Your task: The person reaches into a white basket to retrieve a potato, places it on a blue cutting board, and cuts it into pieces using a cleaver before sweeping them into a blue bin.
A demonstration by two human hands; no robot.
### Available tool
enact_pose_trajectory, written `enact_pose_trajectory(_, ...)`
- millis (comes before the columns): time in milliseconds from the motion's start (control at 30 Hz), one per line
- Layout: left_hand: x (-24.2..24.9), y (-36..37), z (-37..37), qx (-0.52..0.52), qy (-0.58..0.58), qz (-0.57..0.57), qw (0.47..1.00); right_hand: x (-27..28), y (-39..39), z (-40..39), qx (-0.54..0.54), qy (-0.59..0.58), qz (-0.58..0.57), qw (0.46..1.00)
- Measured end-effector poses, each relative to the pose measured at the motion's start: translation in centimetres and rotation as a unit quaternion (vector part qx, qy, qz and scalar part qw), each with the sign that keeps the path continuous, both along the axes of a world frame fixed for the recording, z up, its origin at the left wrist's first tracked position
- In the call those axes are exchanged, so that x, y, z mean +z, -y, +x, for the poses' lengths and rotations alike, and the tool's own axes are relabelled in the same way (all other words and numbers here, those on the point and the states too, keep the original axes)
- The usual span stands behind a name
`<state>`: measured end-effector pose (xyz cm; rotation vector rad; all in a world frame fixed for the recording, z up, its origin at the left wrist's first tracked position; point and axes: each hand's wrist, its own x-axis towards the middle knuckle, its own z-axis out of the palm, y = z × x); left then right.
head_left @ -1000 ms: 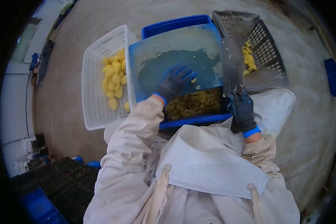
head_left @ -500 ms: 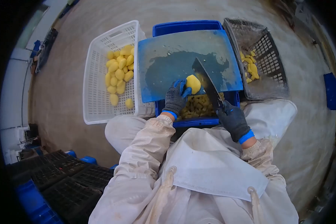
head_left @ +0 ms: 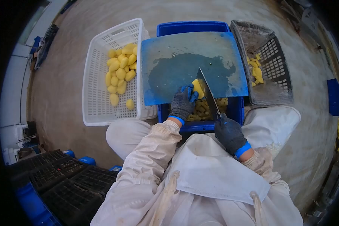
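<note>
A peeled potato (head_left: 197, 89) lies near the front edge of the blue cutting board (head_left: 169, 67), with the fingers of my gloved left hand (head_left: 183, 101) closed against its left side. In my right hand (head_left: 228, 131), also gloved, is the handle of a large knife (head_left: 210, 92). The blade stands against the potato's right side and hides part of it. Under the board's front edge, a blue bin (head_left: 235, 107) holds many cut potato pieces (head_left: 203, 112).
A white basket (head_left: 87, 83) with whole peeled potatoes (head_left: 120, 71) stands left of the board. At the right is a dark, plastic-lined crate (head_left: 278, 64) with yellow pieces (head_left: 256, 71). Black crates (head_left: 67, 196) are stacked at the lower left.
The knife has moved left onto the potato, and my right hand has shifted slightly left and down with it. My left hand stays at the potato, a little lower and to the right.
</note>
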<state>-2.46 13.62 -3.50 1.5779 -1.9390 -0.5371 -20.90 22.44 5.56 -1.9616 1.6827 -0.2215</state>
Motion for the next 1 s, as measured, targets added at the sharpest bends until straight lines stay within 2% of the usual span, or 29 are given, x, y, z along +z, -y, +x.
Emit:
enact_pose_trajectory(100,-0.1,-0.2,0.1,-0.005,-0.007,0.028,1.0,-3.4,1.3,1.2,-0.02,-0.044,0.036,0.998)
enact_pose_trajectory(167,0.2,-0.2,0.1,-0.003,-0.005,0.036,0.999,-3.7,2.9,1.8,-0.029,-0.037,0.007,0.999)
enact_pose_trajectory(233,-0.4,-0.7,0.5,-0.016,-0.008,0.006,1.0,-2.9,2.7,2.0,-0.042,-0.03,-0.019,0.998)
enact_pose_trajectory(300,-0.7,-0.5,0.7,-0.02,-0.017,-0.023,0.999,-1.0,1.7,1.6,-0.062,0.026,-0.028,0.997)
enact_pose_trajectory(400,-0.7,-0.8,0.7,-0.004,-0.049,-0.027,0.998,1.1,0.0,1.4,-0.028,0.011,-0.05,0.998)
enact_pose_trajectory(533,-0.7,-0.5,0.5,0.003,-0.03,-0.01,0.999,1.1,-0.3,1.4,-0.007,0.015,-0.025,1.0)
enact_pose_trajectory(600,-0.8,-0.4,0.5,0.005,-0.028,-0.009,1.0,1.1,-0.2,1.8,-0.009,-0.018,0.019,1.0)
enact_pose_trajectory(700,-0.8,-0.4,0.4,0.001,-0.023,-0.006,1.0,-0.8,0.4,2.5,0.016,-0.043,0.02,0.999)
enact_pose_trajectory(833,-0.4,0.2,1.1,-0.044,0.043,0.025,0.998,-2.4,1.9,3.6,0.006,-0.059,0.04,0.997)
enact_pose_trajectory(900,0.6,1.1,1.5,-0.067,0.057,0.048,0.995,-1.4,1.7,2.8,-0.045,0.03,-0.017,0.998)
enact_pose_trajectory(967,2.5,2.2,2.0,-0.106,0.155,-0.023,0.982,-0.3,0.6,0.8,-0.072,0.063,-0.055,0.994)
enact_pose_trajectory(1000,2.6,3.3,2.0,-0.165,0.231,-0.08,0.955,0.3,-0.2,-0.2,-0.095,0.097,-0.091,0.987)
